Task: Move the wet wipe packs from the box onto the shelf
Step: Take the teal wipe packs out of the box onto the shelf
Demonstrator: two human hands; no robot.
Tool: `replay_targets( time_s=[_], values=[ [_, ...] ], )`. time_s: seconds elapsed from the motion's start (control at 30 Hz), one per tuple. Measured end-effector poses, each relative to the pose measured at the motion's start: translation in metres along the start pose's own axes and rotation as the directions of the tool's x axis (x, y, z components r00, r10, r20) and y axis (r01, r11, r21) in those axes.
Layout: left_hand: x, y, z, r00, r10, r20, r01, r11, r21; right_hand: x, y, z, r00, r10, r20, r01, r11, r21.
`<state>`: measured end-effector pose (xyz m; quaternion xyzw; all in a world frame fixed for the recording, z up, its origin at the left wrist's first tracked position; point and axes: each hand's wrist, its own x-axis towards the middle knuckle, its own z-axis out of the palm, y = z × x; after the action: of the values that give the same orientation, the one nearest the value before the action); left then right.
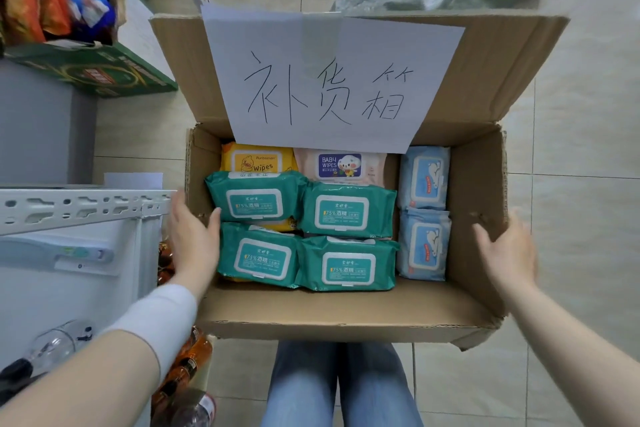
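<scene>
Blue-jeaned legs (341, 385) stood below a brown cardboard box (346, 308). Left grip (194, 236) and right grip (509, 250), both flat and empty, flanked its side walls. Between them four teal wet wipe packs (346, 211) lay lids-up, long axes running grip to grip, above beige floor tiles (571, 114). A white metal shelf (79, 208) stood just outside the left grip.

The right hand (509, 253) is motion-blurred. Near the left hand (194, 239), a yellow pack (282, 225) lies mostly buried under green packs (256, 196). Farther from that hand, a paper sign (329, 80) hides the pink pack's (343, 165) far edge.
</scene>
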<state>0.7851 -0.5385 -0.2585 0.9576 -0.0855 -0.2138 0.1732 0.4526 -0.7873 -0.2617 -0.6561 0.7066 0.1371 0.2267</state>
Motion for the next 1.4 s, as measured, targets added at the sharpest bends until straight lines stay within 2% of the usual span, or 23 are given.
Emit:
replay_targets(
  time_s=[0.03,0.07,0.1,0.13,0.2,0.23,0.3,0.37,0.43,0.5,0.57,0.67,0.8,0.87,0.93,0.97,1.03,1.1,1.17,1.3,1.4],
  values=[
    [-0.016,0.010,0.002,0.989,0.145,-0.025,-0.144,0.988,0.049,-0.020,0.000,0.002,0.994,-0.094,-0.058,0.092,0.995,-0.034],
    [-0.029,0.021,0.007,0.951,0.308,0.021,-0.308,0.945,0.108,-0.041,0.000,0.008,0.974,-0.210,-0.087,0.204,0.976,-0.081],
    [-0.039,0.032,0.015,0.884,0.450,0.123,-0.465,0.873,0.145,-0.060,-0.003,0.016,0.943,-0.327,-0.069,0.318,0.941,-0.115],
    [-0.043,0.043,0.025,0.794,0.557,0.246,-0.600,0.784,0.161,-0.075,-0.004,0.027,0.912,-0.410,0.003,0.406,0.904,-0.131],
    [-0.036,0.068,0.049,0.621,0.652,0.434,-0.773,0.599,0.208,-0.092,-0.009,0.053,0.876,-0.420,0.235,0.451,0.888,-0.095],
    [-0.027,0.079,0.061,0.584,0.656,0.478,-0.807,0.534,0.253,-0.093,-0.011,0.067,0.867,-0.371,0.332,0.407,0.912,-0.042],
    [-0.008,0.096,0.077,0.592,0.591,0.548,-0.805,0.464,0.369,-0.088,-0.017,0.088,0.855,-0.244,0.457,0.211,0.970,0.124],
    [0.007,0.103,0.088,0.599,0.503,0.623,-0.801,0.389,0.455,-0.080,-0.025,0.102,0.818,-0.169,0.550,0.011,0.960,0.279],
    [0.012,0.108,0.094,0.574,0.451,0.684,-0.818,0.280,0.503,-0.075,-0.030,0.111,0.803,-0.125,0.583,-0.059,0.956,0.287],
    [0.011,0.112,0.096,0.571,0.416,0.708,-0.819,0.228,0.527,-0.072,-0.030,0.113,0.817,-0.078,0.571,-0.059,0.974,0.218],
    [0.011,0.117,0.098,0.577,0.372,0.727,-0.816,0.234,0.528,-0.071,-0.026,0.110,0.814,-0.037,0.579,-0.057,0.988,0.143],
    [0.014,0.123,0.100,0.563,0.308,0.767,-0.825,0.259,0.502,-0.066,-0.019,0.105,0.760,-0.048,0.648,-0.025,0.994,0.103],
    [0.016,0.130,0.100,0.472,0.348,0.810,-0.876,0.289,0.386,-0.059,-0.016,0.103,0.721,-0.123,0.682,-0.138,0.939,0.316],
    [0.013,0.129,0.097,0.431,0.363,0.826,-0.857,0.451,0.249,-0.063,-0.020,0.103,0.697,-0.157,0.699,-0.244,0.865,0.438],
    [0.007,0.126,0.092,0.406,0.379,0.832,-0.797,0.593,0.119,-0.070,-0.023,0.105,0.708,-0.182,0.683,-0.290,0.807,0.515],
    [0.005,0.124,0.088,0.411,0.400,0.819,-0.772,0.630,0.080,-0.074,-0.026,0.105,0.725,-0.186,0.663,-0.272,0.808,0.523],
    [0.000,0.118,0.077,0.465,0.439,0.769,-0.704,0.709,0.021,-0.081,-0.032,0.102,0.757,-0.193,0.624,-0.203,0.839,0.506],
    [-0.007,0.111,0.060,0.552,0.467,0.691,-0.597,0.800,-0.064,-0.087,-0.034,0.092,0.781,-0.198,0.592,-0.187,0.831,0.524],
    [-0.017,0.105,0.035,0.643,0.480,0.596,-0.486,0.858,-0.167,-0.096,-0.032,0.073,0.791,-0.180,0.585,-0.231,0.797,0.558],
    [-0.059,0.095,-0.045,0.808,0.443,0.388,-0.315,0.881,-0.352,-0.125,-0.012,0.009,0.777,-0.159,0.609,-0.384,0.648,0.658],
    [-0.100,0.093,-0.118,0.884,0.398,0.244,-0.253,0.848,-0.465,-0.153,0.000,-0.050,0.806,-0.208,0.554,-0.331,0.617,0.714]
  ],
)
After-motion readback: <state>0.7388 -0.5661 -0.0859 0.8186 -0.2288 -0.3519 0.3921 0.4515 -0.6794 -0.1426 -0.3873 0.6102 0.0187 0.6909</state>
